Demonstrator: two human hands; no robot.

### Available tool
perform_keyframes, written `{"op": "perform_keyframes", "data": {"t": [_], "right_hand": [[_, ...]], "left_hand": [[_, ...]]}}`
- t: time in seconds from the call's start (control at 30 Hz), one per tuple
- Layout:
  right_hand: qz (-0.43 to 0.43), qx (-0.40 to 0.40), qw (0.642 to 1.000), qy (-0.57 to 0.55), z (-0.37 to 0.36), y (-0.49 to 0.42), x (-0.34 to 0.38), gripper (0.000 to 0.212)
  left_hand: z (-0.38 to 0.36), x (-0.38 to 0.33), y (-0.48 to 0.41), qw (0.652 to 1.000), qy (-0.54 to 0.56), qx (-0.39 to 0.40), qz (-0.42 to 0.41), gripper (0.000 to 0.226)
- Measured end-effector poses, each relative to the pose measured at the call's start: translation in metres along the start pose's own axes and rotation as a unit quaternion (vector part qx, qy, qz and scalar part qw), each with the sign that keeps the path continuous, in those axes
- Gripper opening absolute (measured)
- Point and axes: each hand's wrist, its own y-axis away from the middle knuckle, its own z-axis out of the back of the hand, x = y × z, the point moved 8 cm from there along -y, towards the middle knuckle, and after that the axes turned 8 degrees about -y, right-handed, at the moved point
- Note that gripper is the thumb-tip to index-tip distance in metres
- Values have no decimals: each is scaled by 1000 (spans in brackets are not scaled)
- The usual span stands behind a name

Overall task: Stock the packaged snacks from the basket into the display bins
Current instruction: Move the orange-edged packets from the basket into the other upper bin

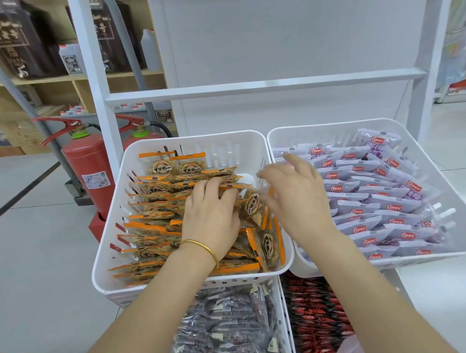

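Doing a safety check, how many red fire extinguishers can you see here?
2. One red metal fire extinguisher stands left of the white plastic bin; the second extinguisher peeks out behind the bin's rear corner. Others may be hidden.

One wide-angle view, worn on the person's head, faces forward and steeply down. It sits close above the left bin [195, 138] and right bin [333, 125], with the shelf's back panel [284, 33] above and the floor [36, 247] at the left edge.
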Motion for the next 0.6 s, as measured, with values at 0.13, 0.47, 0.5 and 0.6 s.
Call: {"op": "perform_keyframes", "data": {"t": [0.13, 0.47, 0.5, 0.6], "right_hand": [[-17, -125, 984, -124, 29, 8, -10, 25], [-57, 103, 993, 6, -19, 21, -6, 40], [-47, 97, 994, 20, -21, 20, -4, 39], [-18, 54, 997, 58, -17, 13, 2, 24]], "left_hand": [[12, -10, 1, 995, 32, -76, -64, 31], [1, -16, -1, 997, 7, -40, -65, 32], [3, -14, 0, 997, 24, -43, -61, 26], [5, -6, 2, 996, 69, -53, -32, 23]]}}
